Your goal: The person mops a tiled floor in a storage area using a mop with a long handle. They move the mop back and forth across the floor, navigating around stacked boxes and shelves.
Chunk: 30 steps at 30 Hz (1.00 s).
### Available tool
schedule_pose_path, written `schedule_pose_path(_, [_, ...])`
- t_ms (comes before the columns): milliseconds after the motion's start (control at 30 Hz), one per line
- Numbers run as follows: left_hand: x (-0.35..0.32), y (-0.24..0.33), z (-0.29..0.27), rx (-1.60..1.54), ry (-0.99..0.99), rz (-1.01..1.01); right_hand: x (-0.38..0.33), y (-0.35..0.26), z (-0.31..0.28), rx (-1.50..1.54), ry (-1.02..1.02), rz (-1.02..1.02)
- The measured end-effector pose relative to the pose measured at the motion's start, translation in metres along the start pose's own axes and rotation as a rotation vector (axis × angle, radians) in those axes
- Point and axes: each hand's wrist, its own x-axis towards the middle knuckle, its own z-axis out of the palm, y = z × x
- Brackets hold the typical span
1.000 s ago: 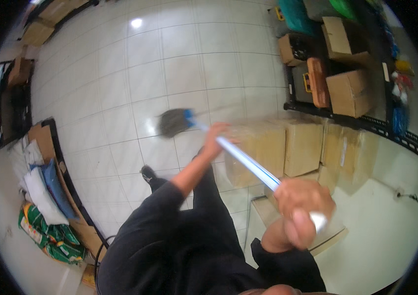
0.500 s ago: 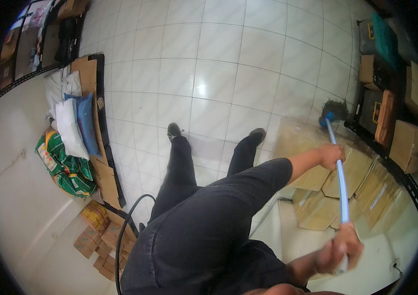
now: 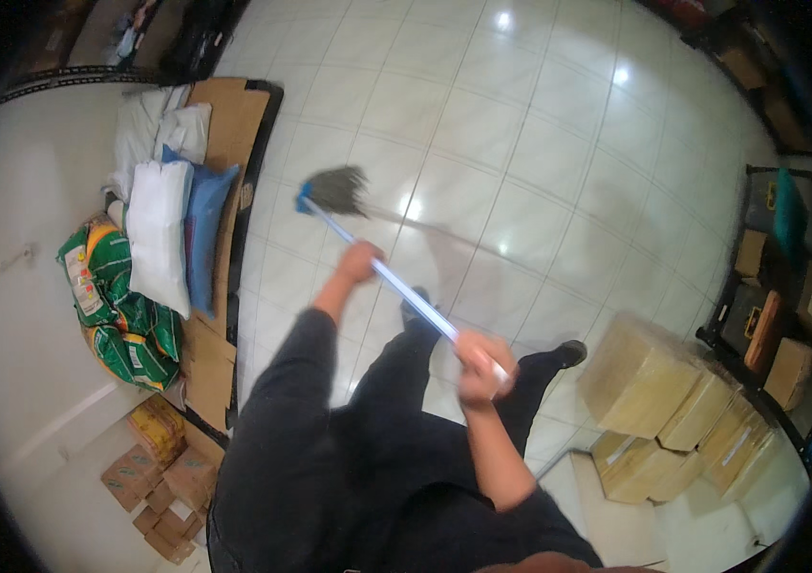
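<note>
A mop with a white-blue pole (image 3: 416, 299) slants across the middle of the head view. Its grey string head (image 3: 337, 190) rests on the tiled floor at the left, fixed to the pole by a blue socket. My left hand (image 3: 360, 261) is wrapped round the pole partway down, nearer the mop head. Up at the pole's near end, my right hand (image 3: 484, 368) is closed round the grip. The fingertips of both hands are partly hidden by the pole and the hands themselves.
At the left a low cardboard-covered platform (image 3: 245, 181) holds white and blue sacks (image 3: 160, 234) and green bags (image 3: 119, 315). Small brown boxes (image 3: 162, 497) lie lower left. Wrapped cartons (image 3: 640, 372) stand right of my feet, beside a black shelf (image 3: 712, 329) with boxes. Glossy tiles (image 3: 482, 124) stretch ahead.
The mop has swept from the far right, beside the shelf, across to the left near the platform. Both my hands have moved left with the pole, still gripping it; my view has shifted too.
</note>
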Motion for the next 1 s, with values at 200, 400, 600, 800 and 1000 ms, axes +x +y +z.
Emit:
schedule_pose_path(200, [-0.019, -0.123, -0.086, 0.684, -0.437, -0.580, -0.019, 0.069, 0.182, 0.144, -0.516, 0.053])
schedule_pose_path(400, [-0.082, -0.100, -0.057, -0.193, -0.158, 0.031, -0.037, -0.043, 0.124, 0.034, -0.345, -0.021])
schedule_pose_path(600, [-0.031, 0.216, -0.037, -0.671, -0.160, 0.318, -0.053, -0.241, 0.020, -0.195, 0.062, -0.134])
schedule_pose_path(800, [-0.035, 0.427, 0.074, -0.908, -0.427, 0.688, -0.111, -0.259, -0.034, -0.482, 0.038, -0.278])
schedule_pose_path(1000, [-0.044, 0.526, 0.197, -0.657, -0.235, 0.543, -0.156, -0.194, -0.107, -0.821, 0.176, -0.391])
